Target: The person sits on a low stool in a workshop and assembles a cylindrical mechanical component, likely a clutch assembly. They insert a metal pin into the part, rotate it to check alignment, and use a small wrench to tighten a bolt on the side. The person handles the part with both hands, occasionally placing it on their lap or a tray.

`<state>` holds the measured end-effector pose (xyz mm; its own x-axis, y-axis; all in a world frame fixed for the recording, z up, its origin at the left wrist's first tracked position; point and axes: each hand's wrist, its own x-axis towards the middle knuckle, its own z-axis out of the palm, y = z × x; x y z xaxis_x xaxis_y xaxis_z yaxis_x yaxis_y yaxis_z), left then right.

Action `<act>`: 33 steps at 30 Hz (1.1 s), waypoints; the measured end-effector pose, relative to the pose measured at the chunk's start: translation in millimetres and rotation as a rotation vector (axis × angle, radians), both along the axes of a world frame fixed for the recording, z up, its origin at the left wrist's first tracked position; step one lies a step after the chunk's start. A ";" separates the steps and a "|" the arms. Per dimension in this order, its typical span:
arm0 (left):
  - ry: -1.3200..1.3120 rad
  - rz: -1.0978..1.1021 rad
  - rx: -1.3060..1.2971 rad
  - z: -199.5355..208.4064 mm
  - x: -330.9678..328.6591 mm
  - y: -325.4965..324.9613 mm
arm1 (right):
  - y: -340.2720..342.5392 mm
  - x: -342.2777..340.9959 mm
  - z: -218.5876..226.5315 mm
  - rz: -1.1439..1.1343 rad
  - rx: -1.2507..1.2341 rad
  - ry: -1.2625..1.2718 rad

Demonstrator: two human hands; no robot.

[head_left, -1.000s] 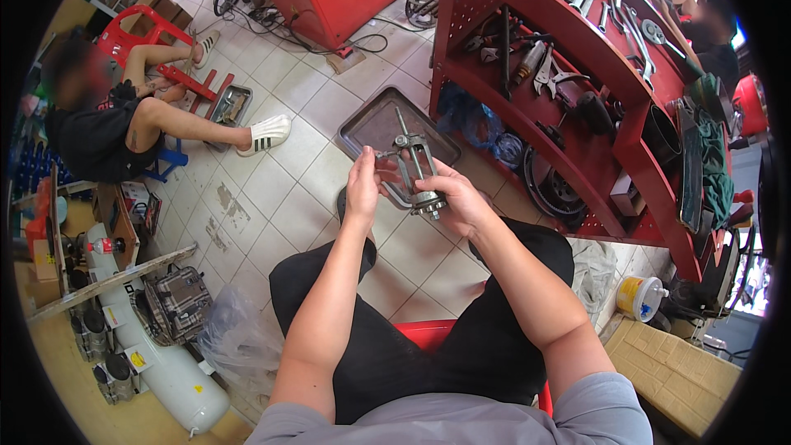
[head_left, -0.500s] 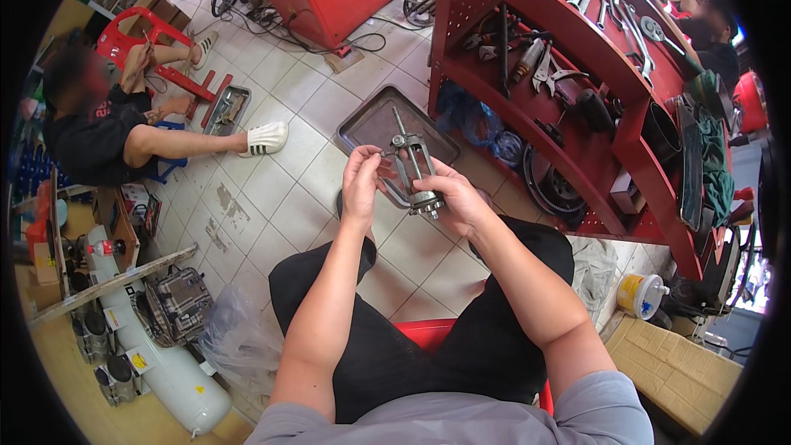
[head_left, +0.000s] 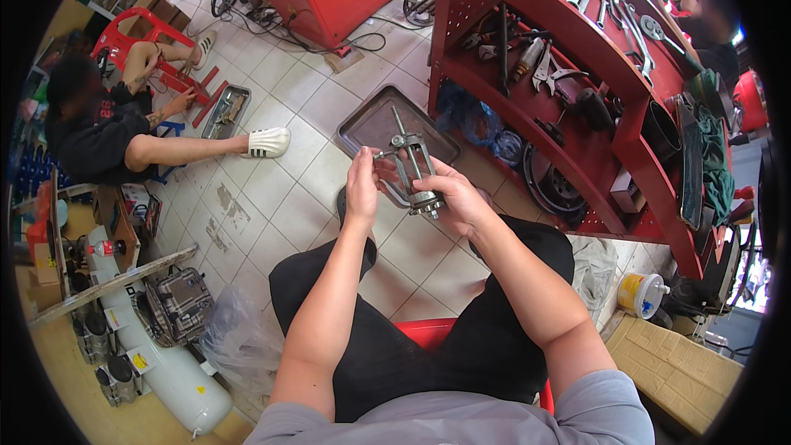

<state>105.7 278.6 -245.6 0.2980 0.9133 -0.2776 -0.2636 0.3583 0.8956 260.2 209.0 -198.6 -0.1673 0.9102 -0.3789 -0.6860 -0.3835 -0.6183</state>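
Note:
Above my lap I hold a steel jawed puller (head_left: 416,163) with a long threaded rod sticking up out of its top. My right hand (head_left: 456,198) is wrapped around its right side and lower end, where a round metal part sits between the jaws. At the left side of the puller, my left hand (head_left: 362,185) has its fingers pressed together at the small side screw of its head; part of this grip is hidden. Behind the puller, on the floor, lies a dark metal tray (head_left: 362,119).
A red tool bench (head_left: 568,136) with wrenches and pliers stands at the right. On the left a person (head_left: 91,128) sits beside a small parts tray (head_left: 227,112). A white tank (head_left: 177,391) and a plastic bag (head_left: 239,334) lie lower left, a cardboard box (head_left: 680,371) lower right.
The fingers of my left hand have straightened and shifted slightly at the side screw. My right hand and the puller keep their place. The seated person has leaned and lowered a hand toward the parts tray.

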 end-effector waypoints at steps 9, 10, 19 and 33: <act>0.101 -0.051 0.046 -18.7 -6.0 4.6 | 0.3 0.1 -2.1 -0.005 0.006 0.002; 0.095 -0.056 0.012 -18.9 -6.3 4.7 | 0.4 0.0 -1.1 -0.006 0.013 0.001; 0.043 0.008 0.088 -21.2 -6.0 3.5 | -0.1 -2.1 4.1 -0.001 0.012 0.002; 0.031 0.023 0.156 -15.5 -0.9 3.6 | 0.7 0.2 2.9 -0.012 -0.004 -0.027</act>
<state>104.8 282.2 -261.1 0.2702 0.9525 -0.1405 -0.2416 0.2083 0.9478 260.3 209.7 -195.7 -0.1459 0.9105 -0.3870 -0.6737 -0.3779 -0.6351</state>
